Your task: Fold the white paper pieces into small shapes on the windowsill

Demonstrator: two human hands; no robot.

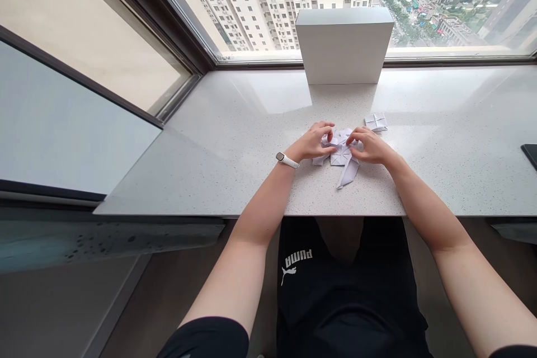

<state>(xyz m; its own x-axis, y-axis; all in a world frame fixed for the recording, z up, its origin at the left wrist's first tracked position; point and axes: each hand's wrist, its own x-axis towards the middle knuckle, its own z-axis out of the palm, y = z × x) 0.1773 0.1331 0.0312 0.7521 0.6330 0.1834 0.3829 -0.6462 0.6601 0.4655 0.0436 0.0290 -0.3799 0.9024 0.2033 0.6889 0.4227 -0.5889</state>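
A white sheet of folded paper (340, 155) lies on the speckled ledge, with a creased square in its middle and flaps sticking out around it. One long flap points down towards the ledge's front edge. My left hand (315, 141), with a white-banded watch at the wrist, pinches the paper's left side with curled fingers. On the other side my right hand (368, 146) closes its thumb and fingers on the right part. Both hands cover some of the folds. Just beyond my right hand rests a smaller folded paper square (376, 121), apart from the larger piece.
A white box (344, 50) stands upright at the back against the window. The pale speckled ledge (235, 140) runs across in front of me. At the far right edge a dark flat object (531, 154) is partly in view. Window frames border the left side.
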